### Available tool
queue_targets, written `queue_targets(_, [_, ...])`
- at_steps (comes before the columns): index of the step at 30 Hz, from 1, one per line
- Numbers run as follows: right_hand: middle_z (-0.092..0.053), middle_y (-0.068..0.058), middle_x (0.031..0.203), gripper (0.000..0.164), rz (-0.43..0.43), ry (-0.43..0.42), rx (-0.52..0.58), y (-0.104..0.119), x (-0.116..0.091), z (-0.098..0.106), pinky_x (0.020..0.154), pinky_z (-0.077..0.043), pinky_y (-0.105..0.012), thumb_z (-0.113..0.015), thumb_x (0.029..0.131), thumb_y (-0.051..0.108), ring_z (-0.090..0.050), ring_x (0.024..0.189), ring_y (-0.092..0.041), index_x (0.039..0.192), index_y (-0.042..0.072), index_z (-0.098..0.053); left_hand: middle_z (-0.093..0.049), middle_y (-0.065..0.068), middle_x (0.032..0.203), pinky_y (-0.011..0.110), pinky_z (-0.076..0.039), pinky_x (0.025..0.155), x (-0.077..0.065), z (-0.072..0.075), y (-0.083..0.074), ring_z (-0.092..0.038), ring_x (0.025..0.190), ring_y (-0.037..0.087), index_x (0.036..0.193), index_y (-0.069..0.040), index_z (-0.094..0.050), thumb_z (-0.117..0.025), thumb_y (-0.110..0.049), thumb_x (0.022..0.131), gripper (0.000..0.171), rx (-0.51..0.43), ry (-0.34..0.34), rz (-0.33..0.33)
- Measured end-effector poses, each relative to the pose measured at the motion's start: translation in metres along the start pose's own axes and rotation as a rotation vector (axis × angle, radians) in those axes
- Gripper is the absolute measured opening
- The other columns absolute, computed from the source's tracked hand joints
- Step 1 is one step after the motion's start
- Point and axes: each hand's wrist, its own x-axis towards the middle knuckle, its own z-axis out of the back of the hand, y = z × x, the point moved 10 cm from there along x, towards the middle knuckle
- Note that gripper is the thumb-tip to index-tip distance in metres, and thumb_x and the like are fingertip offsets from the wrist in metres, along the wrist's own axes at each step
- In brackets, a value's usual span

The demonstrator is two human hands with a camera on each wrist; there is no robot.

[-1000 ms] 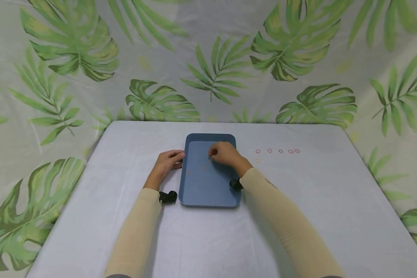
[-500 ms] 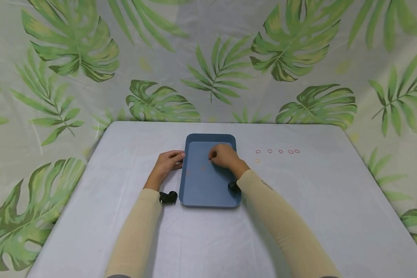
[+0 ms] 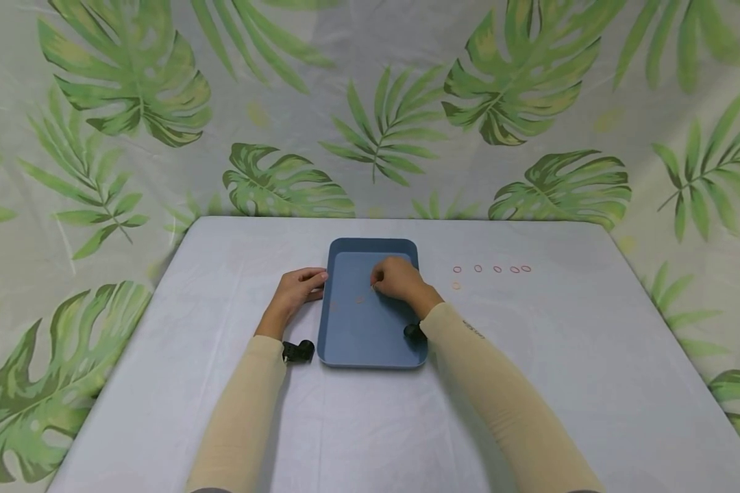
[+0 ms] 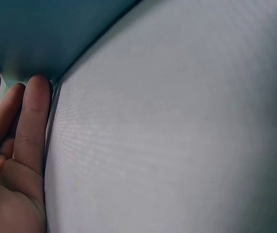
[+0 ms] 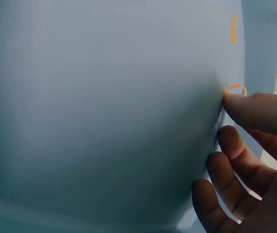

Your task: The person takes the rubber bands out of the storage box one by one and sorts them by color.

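My left hand (image 3: 294, 286) rests beside the blue tray (image 3: 370, 342), its fairly straight fingers (image 4: 34, 111) touching the outside of the left wall. Over the tray's floor, my right hand (image 3: 397, 276) pinches a thin orange rubber band (image 5: 235, 86) at the thumb tip. Its index finger is mostly hidden behind the thumb, while the other fingers (image 5: 225, 174) curl loosely below. Left of that hand, an orange rubber band (image 3: 360, 300) lies on the tray floor. Another faint band (image 3: 333, 306) is near the left wall.
Right of the tray, several red rubber bands (image 3: 497, 270) lie in a row on the white tablecloth (image 3: 567, 356). One orange band (image 3: 456, 285) sits below the row's left end. A leaf-patterned cloth (image 3: 382, 130) hangs behind the table.
My right hand has shifted very slightly down toward the tray's near side, its wrist moving a little left. The left hand and the tray stay in place.
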Motion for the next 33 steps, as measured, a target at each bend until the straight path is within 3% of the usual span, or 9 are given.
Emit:
queue_targets(7, [-0.076, -0.005, 0.094, 0.011, 0.029, 0.017, 0.04, 0.005, -0.001, 0.005, 0.078, -0.055, -0.034, -0.067, 0.092, 0.016, -0.064, 0.085, -0.02, 0.089, 0.012, -0.077, -0.06, 0.021, 0.135, 0.022, -0.061, 0.087, 0.001, 0.001, 0.0, -0.065, 0.097, 0.005, 0.132, 0.0, -0.062, -0.065, -0.021, 0.098, 0.04, 0.003, 0.01, -0.002])
queue_targets(14, [-0.075, -0.008, 0.1, 0.013, 0.079, -0.015, 0.114, 0.019, -0.004, 0.029, 0.072, -0.054, -0.034, -0.066, 0.094, 0.016, -0.065, 0.083, -0.021, 0.098, 0.01, -0.077, -0.061, 0.021, 0.134, 0.021, -0.061, 0.086, 0.0, 0.003, -0.002, -0.065, 0.097, 0.005, 0.132, 0.0, -0.062, -0.065, -0.021, 0.098, 0.04, -0.002, 0.009, -0.006])
queue_targets(21, [-0.073, -0.008, 0.103, 0.013, 0.118, -0.053, 0.143, 0.027, -0.018, 0.054, 0.077, -0.055, -0.038, -0.067, 0.094, 0.016, -0.064, 0.089, -0.022, 0.101, 0.011, -0.076, -0.061, 0.021, 0.134, 0.02, -0.061, 0.086, 0.0, 0.002, -0.002, -0.065, 0.096, 0.004, 0.133, 0.0, -0.061, -0.064, -0.021, 0.098, 0.041, 0.001, 0.011, -0.01])
queue_targets(28, [-0.071, -0.011, 0.103, 0.015, 0.144, -0.112, 0.142, 0.015, -0.043, 0.08, 0.078, -0.056, -0.041, -0.068, 0.094, 0.015, -0.064, 0.091, -0.025, 0.103, 0.006, -0.076, -0.062, 0.02, 0.133, 0.021, -0.061, 0.086, 0.0, 0.0, -0.002, -0.065, 0.095, 0.003, 0.132, 0.001, -0.062, -0.064, -0.02, 0.098, 0.04, -0.001, 0.007, -0.002])
queue_targets(33, [-0.071, -0.012, 0.105, 0.014, 0.124, -0.135, 0.177, -0.01, -0.06, 0.088, 0.076, -0.056, -0.039, -0.069, 0.093, 0.013, -0.065, 0.094, -0.027, 0.103, 0.005, -0.075, -0.063, 0.019, 0.13, 0.02, -0.061, 0.085, 0.002, 0.0, 0.001, -0.066, 0.093, 0.003, 0.131, 0.0, -0.063, -0.065, -0.02, 0.097, 0.039, -0.003, 0.007, 0.013])
